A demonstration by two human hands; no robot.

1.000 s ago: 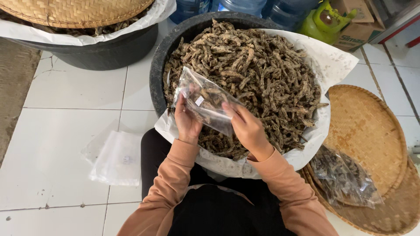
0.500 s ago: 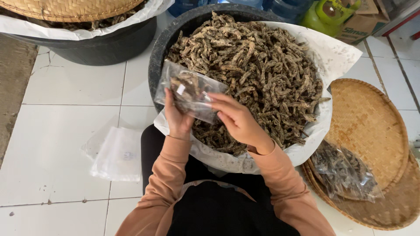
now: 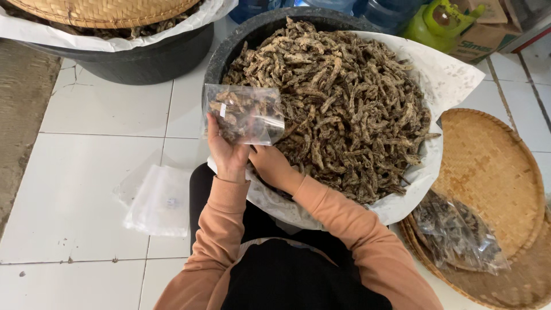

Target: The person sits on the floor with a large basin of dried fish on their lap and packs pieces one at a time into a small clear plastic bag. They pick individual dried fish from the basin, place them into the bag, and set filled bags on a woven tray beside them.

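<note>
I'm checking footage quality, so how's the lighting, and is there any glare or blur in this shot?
Head view: even, soft light with faint shadows on the tiled floor; mild glare on the clear bag in the left hand; the dried pieces look sharp; frame edges bend slightly.

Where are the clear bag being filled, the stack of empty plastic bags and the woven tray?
clear bag (image 3: 245, 113), head view, middle of its filled front.
stack of empty plastic bags (image 3: 158, 201), head view, centre of the top bag.
woven tray (image 3: 488, 166), head view, bare woven centre.
</note>
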